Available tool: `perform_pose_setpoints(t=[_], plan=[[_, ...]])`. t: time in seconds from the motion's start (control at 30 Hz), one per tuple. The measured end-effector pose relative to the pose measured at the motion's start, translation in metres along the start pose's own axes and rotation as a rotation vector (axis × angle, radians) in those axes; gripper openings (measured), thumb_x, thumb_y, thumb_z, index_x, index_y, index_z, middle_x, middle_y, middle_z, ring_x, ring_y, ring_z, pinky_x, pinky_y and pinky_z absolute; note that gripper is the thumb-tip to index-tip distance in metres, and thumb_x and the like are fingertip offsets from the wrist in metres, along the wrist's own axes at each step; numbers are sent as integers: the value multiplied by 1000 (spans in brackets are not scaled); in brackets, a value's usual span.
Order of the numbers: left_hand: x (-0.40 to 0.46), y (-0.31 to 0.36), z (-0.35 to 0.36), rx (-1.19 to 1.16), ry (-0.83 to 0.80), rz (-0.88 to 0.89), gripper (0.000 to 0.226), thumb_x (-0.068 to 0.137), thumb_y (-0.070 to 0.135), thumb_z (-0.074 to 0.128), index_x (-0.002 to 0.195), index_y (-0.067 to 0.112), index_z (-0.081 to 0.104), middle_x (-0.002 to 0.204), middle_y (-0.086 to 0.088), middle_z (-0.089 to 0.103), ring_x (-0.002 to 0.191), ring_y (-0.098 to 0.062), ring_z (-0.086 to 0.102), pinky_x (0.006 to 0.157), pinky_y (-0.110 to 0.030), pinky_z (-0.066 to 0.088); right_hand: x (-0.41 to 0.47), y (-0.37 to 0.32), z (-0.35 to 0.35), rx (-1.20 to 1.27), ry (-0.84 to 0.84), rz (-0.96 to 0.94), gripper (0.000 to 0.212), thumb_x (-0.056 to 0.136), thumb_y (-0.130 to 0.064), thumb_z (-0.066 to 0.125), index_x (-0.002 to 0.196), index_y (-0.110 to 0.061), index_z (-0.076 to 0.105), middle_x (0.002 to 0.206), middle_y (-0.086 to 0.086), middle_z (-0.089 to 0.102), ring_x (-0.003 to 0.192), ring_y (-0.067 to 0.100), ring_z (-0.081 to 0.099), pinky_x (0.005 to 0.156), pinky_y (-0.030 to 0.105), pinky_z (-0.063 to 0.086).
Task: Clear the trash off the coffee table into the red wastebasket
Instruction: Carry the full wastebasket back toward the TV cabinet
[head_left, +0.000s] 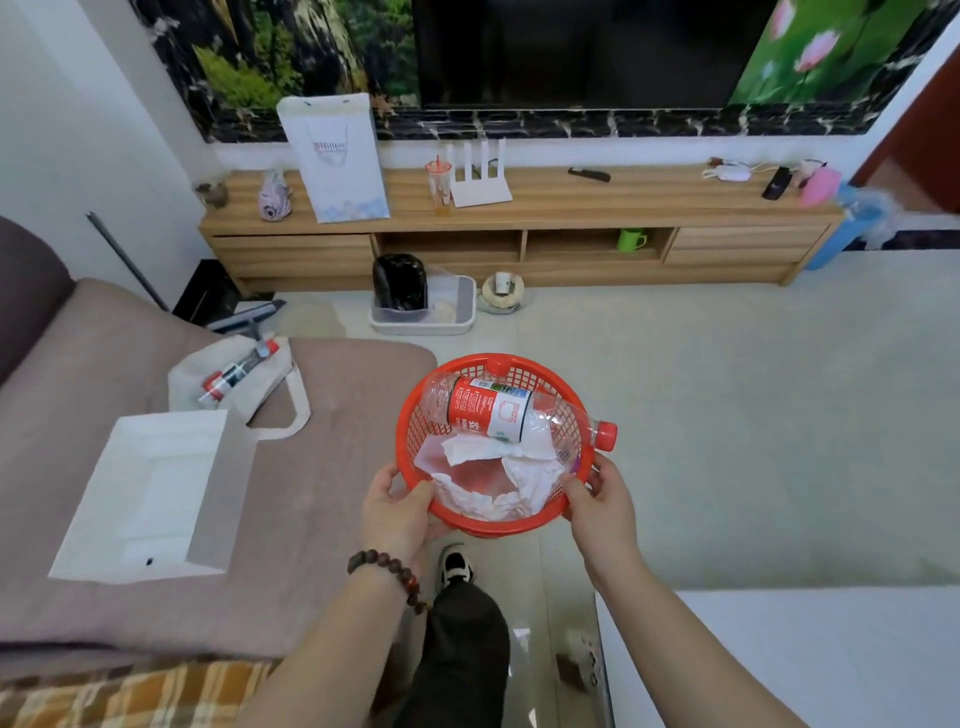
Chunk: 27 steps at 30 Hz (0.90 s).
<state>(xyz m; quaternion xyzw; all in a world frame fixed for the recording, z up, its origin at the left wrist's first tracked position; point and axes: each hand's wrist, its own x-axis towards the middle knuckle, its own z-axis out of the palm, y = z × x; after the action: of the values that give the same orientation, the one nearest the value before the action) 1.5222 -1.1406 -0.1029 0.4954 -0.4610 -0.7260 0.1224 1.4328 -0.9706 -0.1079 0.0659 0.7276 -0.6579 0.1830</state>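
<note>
Two hands: left grip (397, 512) and right grip (602, 499) hold basket (415, 415) rim over floor | bottle (498, 415) and tissues (498, 462) inside | risk: bottle neck overhangs rim, tilt may drop it | surface probably at lower right.

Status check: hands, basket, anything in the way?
Left hand and right hand both grip the red wastebasket by its near rim. Plastic bottle and crumpled tissues inside. Nothing blocking.

One red wastebasket (415, 415); one clear plastic bottle (519, 415); two crumpled white tissues (498, 480); two hands, left (397, 512) and right (605, 501); one beaded bracelet (389, 569); one shoe (455, 566).
</note>
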Motion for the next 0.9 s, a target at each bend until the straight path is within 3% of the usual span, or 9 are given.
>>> perform_pose_setpoints(t=[0.1, 0.17, 0.27, 0.43, 0.53, 0.6, 0.9], plan=[[66, 47, 34, 10, -12, -4, 36, 90, -5, 58, 95, 30, 57, 94, -12, 73, 52, -13, 72, 41, -27, 54, 71, -32, 31, -6, 9, 9, 29, 89, -13, 56, 116, -25, 56, 109, -1, 67, 98, 19, 66, 87, 46, 56], [104, 79, 58, 16, -45, 0, 32, 89, -4, 59, 102, 26, 59, 97, -15, 72, 51, -14, 71, 40, -27, 53, 114, -56, 48, 2, 10, 2, 28, 89, -12, 56, 112, -27, 57, 106, -2, 68, 96, 18, 67, 85, 46, 57], [150, 119, 95, 17, -58, 29, 32, 89, -2, 61, 112, 21, 61, 107, -16, 72, 65, -23, 72, 43, -29, 55, 170, -89, 66, 4, 47, -4, 28, 89, -13, 56, 114, -26, 57, 108, -1, 68, 98, 18, 66, 87, 45, 56], [204, 163, 153, 40, -104, 56, 35, 89, -1, 63, 97, 33, 63, 109, -5, 73, 87, -31, 74, 52, -36, 60, 244, -125, 78, 8, 102, -20, 31, 90, -14, 55, 120, -23, 57, 111, -4, 67, 102, 16, 64, 91, 45, 54], [232, 178, 189, 77, -109, 42, 36, 90, 0, 64, 116, 25, 62, 113, -8, 71, 91, -31, 73, 60, -44, 63, 287, -140, 75, -13, 117, -15, 29, 91, -18, 55, 118, -26, 56, 110, -6, 66, 101, 15, 64, 90, 45, 55], [251, 187, 215, 98, -116, 46, 41, 90, 2, 65, 127, 18, 58, 115, -12, 70, 90, -30, 73, 59, -42, 63, 318, -146, 71, -31, 125, -24, 29, 92, -21, 55, 120, -26, 56, 111, -5, 66, 101, 16, 64, 90, 45, 55], [360, 193, 392, 60, -104, -17, 37, 88, -5, 63, 116, 19, 63, 108, -17, 73, 89, -33, 73, 56, -38, 61, 520, -168, 20, -100, 154, 30, 34, 92, -36, 54, 125, -28, 52, 117, -5, 64, 104, 16, 62, 92, 45, 53]])
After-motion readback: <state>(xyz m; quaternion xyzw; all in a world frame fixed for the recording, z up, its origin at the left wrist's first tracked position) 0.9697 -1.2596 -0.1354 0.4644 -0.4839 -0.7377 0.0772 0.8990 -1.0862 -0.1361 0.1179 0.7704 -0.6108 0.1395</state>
